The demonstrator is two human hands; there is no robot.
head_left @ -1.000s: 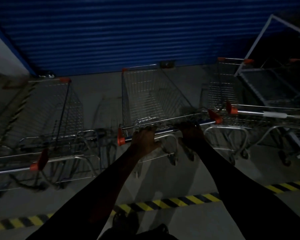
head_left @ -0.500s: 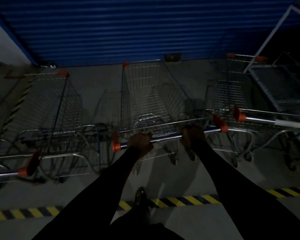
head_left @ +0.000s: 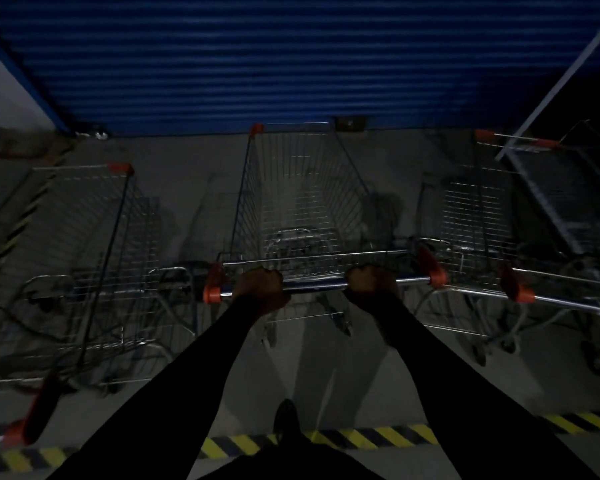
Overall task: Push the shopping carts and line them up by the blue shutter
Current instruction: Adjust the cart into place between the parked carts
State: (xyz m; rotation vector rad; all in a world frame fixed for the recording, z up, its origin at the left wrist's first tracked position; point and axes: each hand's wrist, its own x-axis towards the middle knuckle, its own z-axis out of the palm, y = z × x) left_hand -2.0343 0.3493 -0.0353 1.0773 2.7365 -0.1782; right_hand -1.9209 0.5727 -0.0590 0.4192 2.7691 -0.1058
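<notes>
A wire shopping cart [head_left: 302,199] with orange corner caps stands straight ahead, its nose close to the blue shutter [head_left: 291,57]. My left hand [head_left: 258,287] grips the left part of its handle bar [head_left: 316,285]; my right hand [head_left: 373,284] grips the right part. Both sets of fingers curl over the bar. Another cart [head_left: 94,244] stands to the left, set further back from the shutter. A third cart [head_left: 478,216] stands to the right, almost touching the middle cart's handle end.
A yellow-and-black floor stripe [head_left: 371,438] runs across under my arms, and my shoe [head_left: 284,415] is just past it. A tilted metal frame [head_left: 551,188] leans at the far right over the right cart. A white wall edge [head_left: 0,84] is at the far left. The scene is dim.
The middle cart has rolled forward toward the shutter with both hands staying on its handle. I have stepped up to the striped line, and the side carts now sit closer alongside.
</notes>
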